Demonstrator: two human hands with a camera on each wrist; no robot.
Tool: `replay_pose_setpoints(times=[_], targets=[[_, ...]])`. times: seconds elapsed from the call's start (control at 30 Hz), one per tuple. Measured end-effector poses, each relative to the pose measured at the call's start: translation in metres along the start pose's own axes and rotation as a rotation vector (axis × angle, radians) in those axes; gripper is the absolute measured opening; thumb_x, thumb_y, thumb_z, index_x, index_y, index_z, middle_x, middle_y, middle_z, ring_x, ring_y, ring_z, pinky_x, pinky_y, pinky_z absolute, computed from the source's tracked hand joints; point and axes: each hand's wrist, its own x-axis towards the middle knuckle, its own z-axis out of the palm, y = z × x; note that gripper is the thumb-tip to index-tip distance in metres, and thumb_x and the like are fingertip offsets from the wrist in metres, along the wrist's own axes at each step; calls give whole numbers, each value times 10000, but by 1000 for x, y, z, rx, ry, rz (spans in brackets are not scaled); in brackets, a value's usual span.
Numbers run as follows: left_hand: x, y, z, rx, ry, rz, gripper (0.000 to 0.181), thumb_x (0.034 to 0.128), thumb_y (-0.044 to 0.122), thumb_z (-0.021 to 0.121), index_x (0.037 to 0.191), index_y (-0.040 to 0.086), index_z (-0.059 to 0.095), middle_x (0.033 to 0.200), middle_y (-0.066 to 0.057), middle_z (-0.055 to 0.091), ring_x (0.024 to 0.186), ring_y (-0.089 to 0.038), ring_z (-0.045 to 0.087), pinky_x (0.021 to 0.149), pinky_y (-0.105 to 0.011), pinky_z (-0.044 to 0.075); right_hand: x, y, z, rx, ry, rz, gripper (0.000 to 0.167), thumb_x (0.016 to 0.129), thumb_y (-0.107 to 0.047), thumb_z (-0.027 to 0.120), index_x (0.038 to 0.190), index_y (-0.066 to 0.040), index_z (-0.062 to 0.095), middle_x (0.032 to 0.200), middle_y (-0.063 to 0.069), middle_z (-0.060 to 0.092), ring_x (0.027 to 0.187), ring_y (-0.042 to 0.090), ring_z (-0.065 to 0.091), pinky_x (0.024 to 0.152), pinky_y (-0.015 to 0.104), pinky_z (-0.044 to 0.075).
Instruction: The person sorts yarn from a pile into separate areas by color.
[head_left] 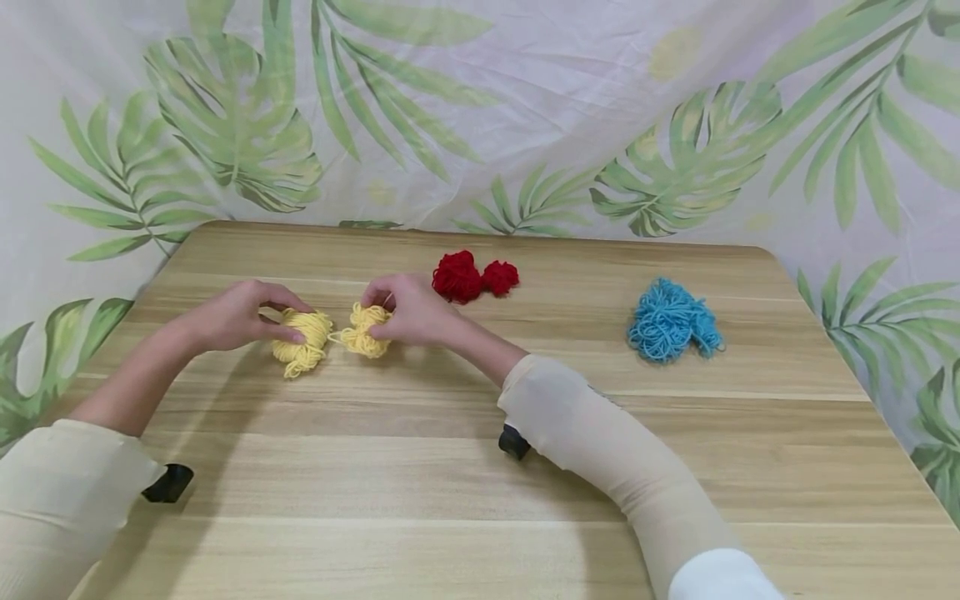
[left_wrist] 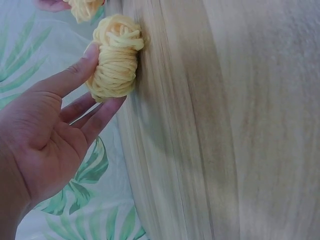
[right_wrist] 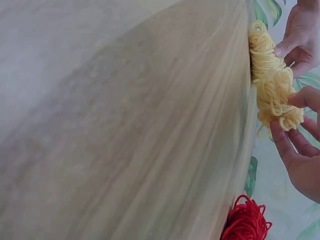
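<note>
My left hand (head_left: 238,318) grips a larger yellow yarn bundle (head_left: 307,343) between thumb and fingers at the left of the table. In the left wrist view that yarn bundle (left_wrist: 115,65) shows wound strands, with the thumb on one side and fingertips below. My right hand (head_left: 414,312) pinches a smaller, looser yellow yarn bundle (head_left: 363,331) just to its right. A short yellow strand spans the small gap between the two. The right wrist view shows the smaller bundle (right_wrist: 280,97) with loops sticking out between the right thumb and fingers.
Red yarn (head_left: 457,277) in two clumps lies behind my right hand. A blue yarn bundle (head_left: 667,321) lies at the right of the wooden table (head_left: 360,483). A leaf-patterned cloth (head_left: 540,108) hangs along the table's far edge.
</note>
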Motion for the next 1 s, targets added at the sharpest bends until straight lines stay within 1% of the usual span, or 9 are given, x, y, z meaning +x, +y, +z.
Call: replay_pose_setpoints(times=[0.1, 0.23, 0.47, 0.57, 0.77, 1.0], targets=[[0, 0, 0, 0, -1, -1, 297, 848, 99, 856, 1130, 39, 782, 1121, -95, 757, 1036, -154, 655, 875, -395, 562, 4, 0, 3, -6, -9, 15, 221, 861, -38, 804, 1060, -28, 708, 1013, 66, 707, 912, 155, 658, 815, 152, 500], [0, 0, 0, -9, 2, 1, 292, 857, 86, 846, 1136, 32, 778, 1130, -111, 754, 1041, -168, 655, 854, -391, 567, 9, -3, 6, -45, -14, 22, 233, 864, -63, 813, 1074, -47, 714, 1013, 39, 716, 917, 124, 654, 819, 140, 492], [0, 1, -1, -4, 8, 1, 297, 855, 85, 848, 1137, 28, 776, 1123, -117, 752, 1033, -220, 663, 816, -348, 560, 15, -7, 14, -95, -16, -21, 232, 868, -80, 813, 1074, -35, 717, 1011, 44, 732, 906, 101, 638, 812, 128, 476], [0, 1, -2, -6, 7, -8, 298, 856, 83, 846, 1139, 24, 773, 1124, -118, 750, 1030, -225, 661, 804, -317, 551, 17, -8, 17, -90, -9, -37, 203, 866, -66, 809, 1044, -27, 718, 971, 42, 725, 874, 87, 627, 782, 125, 476], [0, 1, -1, -15, 3, -21, 300, 853, 88, 850, 1135, 22, 773, 1123, -121, 748, 1018, -214, 655, 776, -270, 540, 20, -9, 21, -82, -1, -43, 128, 874, -44, 792, 972, -28, 710, 898, 23, 704, 814, 70, 611, 727, 118, 485], [0, 2, -1, -18, -9, -39, 315, 859, 104, 849, 1151, 20, 767, 1152, -140, 741, 1052, -247, 654, 790, -288, 547, 20, -8, 22, -101, -3, -34, 139, 884, -66, 803, 996, -26, 731, 914, 19, 722, 839, 73, 627, 742, 114, 478]])
